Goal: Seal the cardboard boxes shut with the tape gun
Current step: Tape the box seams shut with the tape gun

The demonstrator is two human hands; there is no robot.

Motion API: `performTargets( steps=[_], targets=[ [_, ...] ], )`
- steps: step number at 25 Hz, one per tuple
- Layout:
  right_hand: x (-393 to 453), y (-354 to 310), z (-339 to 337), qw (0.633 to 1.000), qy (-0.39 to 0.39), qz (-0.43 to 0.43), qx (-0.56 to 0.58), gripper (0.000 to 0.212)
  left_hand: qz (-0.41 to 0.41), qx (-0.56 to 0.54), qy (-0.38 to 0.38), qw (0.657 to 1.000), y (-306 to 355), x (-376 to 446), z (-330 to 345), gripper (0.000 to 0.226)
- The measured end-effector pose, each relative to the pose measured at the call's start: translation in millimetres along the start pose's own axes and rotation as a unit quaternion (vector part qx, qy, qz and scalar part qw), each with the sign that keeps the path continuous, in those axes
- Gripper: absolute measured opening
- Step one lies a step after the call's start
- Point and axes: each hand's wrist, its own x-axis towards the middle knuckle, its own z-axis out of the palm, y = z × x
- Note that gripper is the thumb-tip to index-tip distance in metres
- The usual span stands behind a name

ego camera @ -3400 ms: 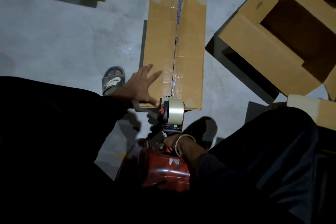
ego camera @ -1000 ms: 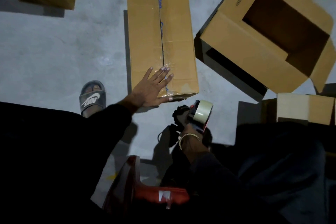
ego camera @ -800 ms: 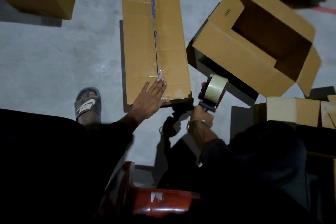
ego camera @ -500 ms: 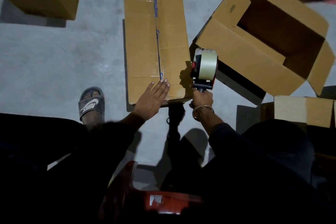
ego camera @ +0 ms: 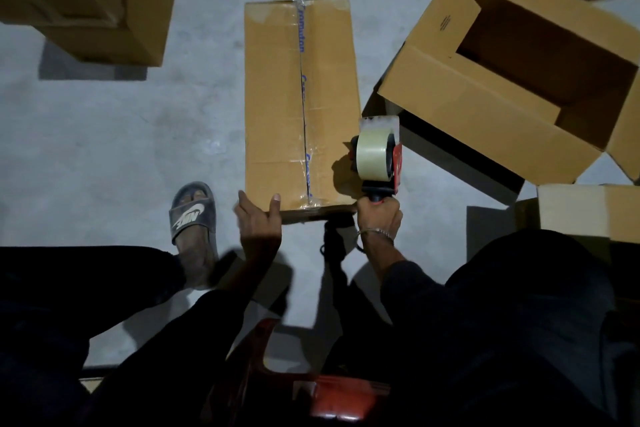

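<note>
A long closed cardboard box (ego camera: 277, 107) lies on the concrete floor in front of me, with clear printed tape along its centre seam. My left hand (ego camera: 258, 222) grips the box's near edge, thumb on the top face. My right hand (ego camera: 379, 215) is closed on the handle of the tape gun (ego camera: 377, 156), a red and black frame with a roll of clear tape. The gun stands upright at the box's near right corner, a loose tape end sticking up from it.
An open empty cardboard box (ego camera: 512, 69) lies tilted to the right, close to the tape gun. Another box (ego camera: 588, 211) sits at the right edge, and a further one (ego camera: 93, 0) at the far left. My sandalled foot (ego camera: 194, 215) is left of the box. A red stool (ego camera: 332, 399) is below me.
My left hand slid from flat on the box top down to its near edge and now grips it. The tape gun stayed near the box's right corner, shifting slightly.
</note>
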Motion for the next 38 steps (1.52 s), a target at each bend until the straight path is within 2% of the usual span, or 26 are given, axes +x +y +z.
performTargets(
  steps=[1, 2, 6, 9, 11, 14, 16, 18, 20, 22, 24, 26, 27, 28, 29, 30, 31, 32, 33, 34, 36, 38],
  targets=[
    [-9.7, 1.6, 1.5, 1.0, 0.002, 0.011, -0.001, 0.03, -0.044, -0.043, -0.021, 0.998, -0.5, 2.2, 0.2, 0.082],
    [-17.4, 5.4, 3.5, 1.0, 0.006, 0.022, 0.006, 0.03, -0.048, -0.061, -0.031, 0.996, -1.0, 4.7, -2.0, 0.078],
    [-45.1, 18.4, 5.7, 0.996, 0.019, 0.075, 0.033, 0.033, 0.028, -0.073, -0.052, 0.996, -13.6, 28.2, -19.6, 0.063],
    [-72.9, 27.1, 15.6, 0.99, 0.012, 0.118, 0.07, 0.032, 0.063, -0.059, -0.084, 0.993, -22.9, 54.7, -32.6, 0.06],
    [-97.3, 29.6, 31.5, 0.985, -0.005, 0.145, 0.09, 0.041, 0.075, -0.046, -0.114, 0.99, -32.4, 77.2, -45.4, 0.059],
    [-125.2, 29.9, 61.9, 0.976, -0.019, 0.177, 0.123, 0.045, 0.104, 0.012, -0.145, 0.984, -44.9, 118.2, -69.2, 0.064],
    [-136.4, 27.6, 74.8, 0.976, -0.017, 0.173, 0.135, 0.038, 0.131, 0.04, -0.187, 0.973, -42.3, 141.9, -87.7, 0.074],
    [-144.8, 24.7, 76.7, 0.978, -0.023, 0.17, 0.123, 0.043, 0.163, 0.058, -0.198, 0.965, -42.9, 155.4, -93.9, 0.088],
    [-146.7, 26.4, 78.4, 0.979, -0.01, 0.175, 0.102, 0.042, 0.146, 0.043, -0.195, 0.969, -44.9, 155.1, -97.1, 0.095],
    [-156.6, 14.3, 76.1, 0.975, -0.013, 0.176, 0.137, 0.037, 0.099, 0.031, -0.155, 0.982, -43.3, 139.7, -98.7, 0.096],
    [-173.2, -12.1, 68.9, 0.964, -0.064, 0.157, 0.205, 0.03, 0.091, 0.106, -0.074, 0.987, -29.9, 124.4, -102.8, 0.1],
    [-179.9, -35.2, 61.1, 0.946, -0.163, 0.137, 0.244, 0.027, 0.098, 0.193, -0.041, 0.975, -9.0, 115.0, -107.9, 0.091],
    [-181.7, -45.2, 54.5, 0.931, -0.234, 0.127, 0.248, 0.024, 0.08, 0.198, -0.058, 0.975, -2.6, 112.9, -110.3, 0.081],
    [-180.0, -53.5, 47.3, 0.908, -0.313, 0.121, 0.251, 0.023, 0.031, 0.135, -0.123, 0.983, 4.8, 112.0, -113.7, 0.072],
    [-176.0, -59.7, 38.6, 0.883, -0.386, 0.118, 0.238, 0.023, -0.051, 0.017, -0.221, 0.974, 15.4, 108.7, -117.3, 0.07],
    [-172.3, -64.4, 30.8, 0.865, -0.44, 0.112, 0.213, 0.025, -0.134, -0.112, -0.345, 0.922, 24.1, 103.0, -121.2, 0.066],
    [-169.3, -67.2, 24.0, 0.86, -0.466, 0.096, 0.183, 0.025, -0.194, -0.202, -0.447, 0.85, 33.9, 93.5, -130.8, 0.056],
    [-167.1, -68.7, 18.7, 0.861, -0.478, 0.076, 0.157, 0.025, -0.229, -0.267, -0.502, 0.79, 44.1, 85.3, -140.0, 0.049],
    [-166.1, -70.2, 13.8, 0.868, -0.475, 0.049, 0.138, 0.026, -0.244, -0.295, -0.52, 0.764, 51.8, 81.9, -147.9, 0.05],
    [-165.7, -71.0, 9.3, 0.876, -0.465, 0.025, 0.125, 0.029, -0.256, -0.316, -0.52, 0.751, 58.8, 80.6, -155.2, 0.054],
    [-166.0, -74.2, -0.7, 0.885, -0.45, -0.007, 0.12, 0.034, -0.257, -0.311, -0.521, 0.752, 65.9, 81.4, -172.0, 0.063],
    [-165.1, -79.6, -7.4, 0.886, -0.447, -0.028, 0.12, 0.032, -0.271, -0.309, -0.513, 0.753, 67.7, 85.3, -190.6, 0.057]
  ],
)
